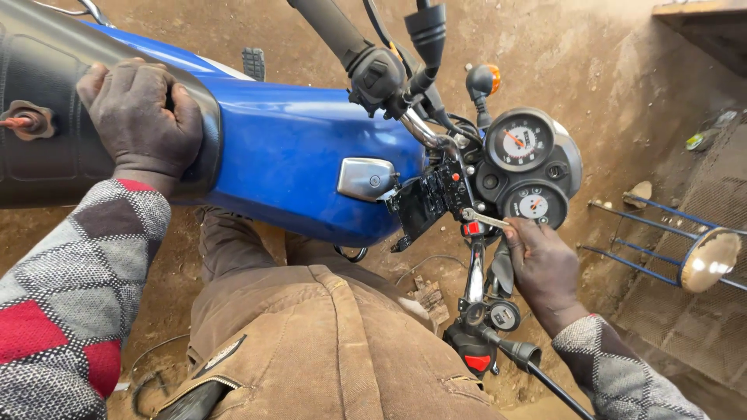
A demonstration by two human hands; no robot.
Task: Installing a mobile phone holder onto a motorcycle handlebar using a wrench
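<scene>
At the upper left of the frame we see our left hand [140, 117] closed over the front edge of the black seat [54, 101], fingers curled down where it meets the blue fuel tank [296, 148]. The tank fills the upper middle, its chrome filler cap [366, 177] shut, so we cannot tell what is inside. Right of the tank sit the handlebar [342, 43] and two round gauges [520, 140]. At the middle right, just below the gauges, our right hand [545, 268] grips a small spanner [484, 218], its open end set against the handlebar clamp. At the far right a round stool [710, 259] stands on the dirt.
</scene>
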